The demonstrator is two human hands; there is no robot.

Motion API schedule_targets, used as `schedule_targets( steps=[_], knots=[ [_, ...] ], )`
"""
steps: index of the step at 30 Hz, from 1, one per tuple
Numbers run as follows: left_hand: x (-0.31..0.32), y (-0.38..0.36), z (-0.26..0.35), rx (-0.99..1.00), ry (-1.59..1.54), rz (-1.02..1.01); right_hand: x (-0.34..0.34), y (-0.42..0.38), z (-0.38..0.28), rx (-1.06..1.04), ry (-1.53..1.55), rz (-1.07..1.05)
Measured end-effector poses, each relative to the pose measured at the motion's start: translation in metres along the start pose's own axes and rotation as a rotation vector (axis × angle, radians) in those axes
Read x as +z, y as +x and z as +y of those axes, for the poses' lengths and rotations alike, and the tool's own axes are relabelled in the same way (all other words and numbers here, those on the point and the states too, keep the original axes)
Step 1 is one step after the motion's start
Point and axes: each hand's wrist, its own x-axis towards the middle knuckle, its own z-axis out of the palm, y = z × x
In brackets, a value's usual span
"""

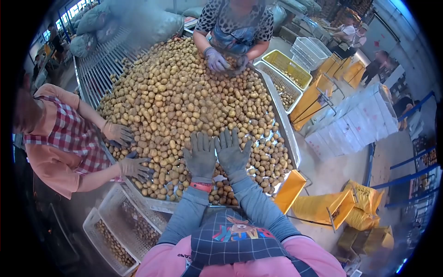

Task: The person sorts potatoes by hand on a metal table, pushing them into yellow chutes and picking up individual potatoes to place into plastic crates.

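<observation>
A big heap of small potatoes (pixel 166 97) covers the metal sorting table (pixel 291 147) in front of me. My left hand (pixel 200 156), in a dark grey glove with a red band at the wrist, is over the near part of the heap, palm up and fingers spread. Beside it my right hand (pixel 233 154), gloved the same way, also shows its palm with the fingers apart. Neither holds anything. Potatoes lie all around both hands, and a few near the table's front edge sit between my forearms.
At the left, a co-worker's gloved hands (pixel 134 168) rest on the potatoes. Across the table another person's purple-gloved hands (pixel 217 60) work at the heap. White crates (pixel 102 225) stand lower left, a yellow crate (pixel 288 67) upper right, yellow bags (pixel 323 207) at right.
</observation>
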Motion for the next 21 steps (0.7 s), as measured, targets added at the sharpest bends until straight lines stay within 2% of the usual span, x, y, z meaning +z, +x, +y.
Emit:
schedule_targets(
  steps=[2, 6, 18, 21],
  knots=[
    [0.006, 0.001, -0.001, 0.013, -0.021, 0.118, 0.001, 0.001, 0.001, 0.0, 0.01, 0.02],
    [-0.001, 0.001, 0.002, -0.005, -0.069, 0.069, -0.004, 0.002, 0.0, 0.003, -0.01, 0.012],
    [0.005, 0.0, 0.006, 0.013, -0.047, 0.173, -0.014, 0.009, -0.005, 0.048, -0.021, -0.047],
    [-0.011, 0.0, 0.011, -0.005, -0.037, 0.077, -0.014, 0.008, -0.006, 0.051, -0.014, -0.043]
  ],
)
